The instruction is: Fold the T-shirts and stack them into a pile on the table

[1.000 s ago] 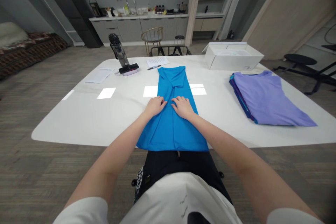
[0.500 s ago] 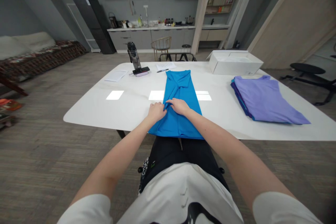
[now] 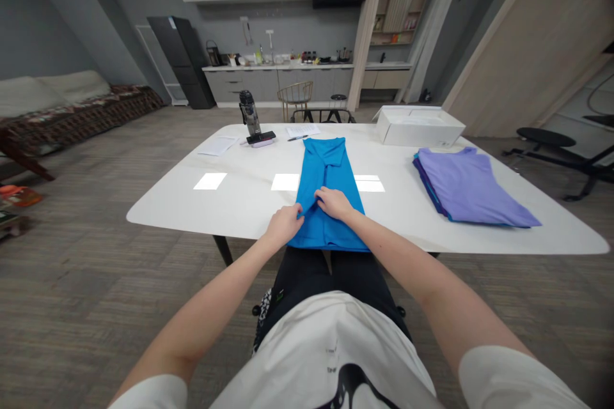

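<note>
While a blue garment (image 3: 326,166) is laid lengthwise on a white table (image 3: 201,204), a left hand (image 3: 284,225) and right hand (image 3: 334,203) are placed on it, just apart; any grip cannot be determined. A folded lavender garment (image 3: 472,188) is kept to the right.

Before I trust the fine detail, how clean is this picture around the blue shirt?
Head view: shirt, left hand and right hand look fairly sharp; white glare patches lie on the table beside the shirt; wide-angle distortion bends the table edge.
</note>
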A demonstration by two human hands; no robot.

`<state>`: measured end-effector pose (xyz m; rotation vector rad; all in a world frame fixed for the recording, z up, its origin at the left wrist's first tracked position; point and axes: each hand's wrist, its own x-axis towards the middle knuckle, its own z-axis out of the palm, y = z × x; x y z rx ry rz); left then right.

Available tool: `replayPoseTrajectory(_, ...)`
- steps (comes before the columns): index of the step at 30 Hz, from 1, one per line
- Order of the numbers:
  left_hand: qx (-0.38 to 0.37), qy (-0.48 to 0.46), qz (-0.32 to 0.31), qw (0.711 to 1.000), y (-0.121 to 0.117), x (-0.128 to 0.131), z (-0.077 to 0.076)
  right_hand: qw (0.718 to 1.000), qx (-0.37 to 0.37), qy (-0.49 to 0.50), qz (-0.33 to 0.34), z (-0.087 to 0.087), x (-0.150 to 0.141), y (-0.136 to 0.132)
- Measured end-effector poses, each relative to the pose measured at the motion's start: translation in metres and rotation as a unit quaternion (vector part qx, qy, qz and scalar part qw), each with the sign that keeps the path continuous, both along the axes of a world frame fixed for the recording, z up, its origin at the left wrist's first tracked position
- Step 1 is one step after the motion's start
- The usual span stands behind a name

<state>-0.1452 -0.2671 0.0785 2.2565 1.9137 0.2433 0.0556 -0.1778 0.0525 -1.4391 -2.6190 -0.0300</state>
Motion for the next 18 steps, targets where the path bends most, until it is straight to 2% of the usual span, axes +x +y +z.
replayPoseTrajectory(4,-0.012,-0.028,-0.016,0.999,-0.008,0.019,0.001,0.998,0.011,0.005,0.058,-0.004,0.008,-0.017)
replayPoseTrajectory(10,-0.053,-0.004,-0.034,0.998,-0.015,0.032,-0.003,0.997,0.023,0.0,0.069,-0.008,0.028,-0.032)
replayPoseTrajectory(14,-0.085,0.011,-0.049,0.995,-0.025,0.034,0.004,0.996,0.026,0.0,0.083,-0.008,0.042,-0.036)
replayPoseTrajectory(18,-0.056,-0.02,-0.077,0.995,-0.033,0.041,0.014,0.996,0.032,0.038,0.08,-0.006,0.049,-0.038)
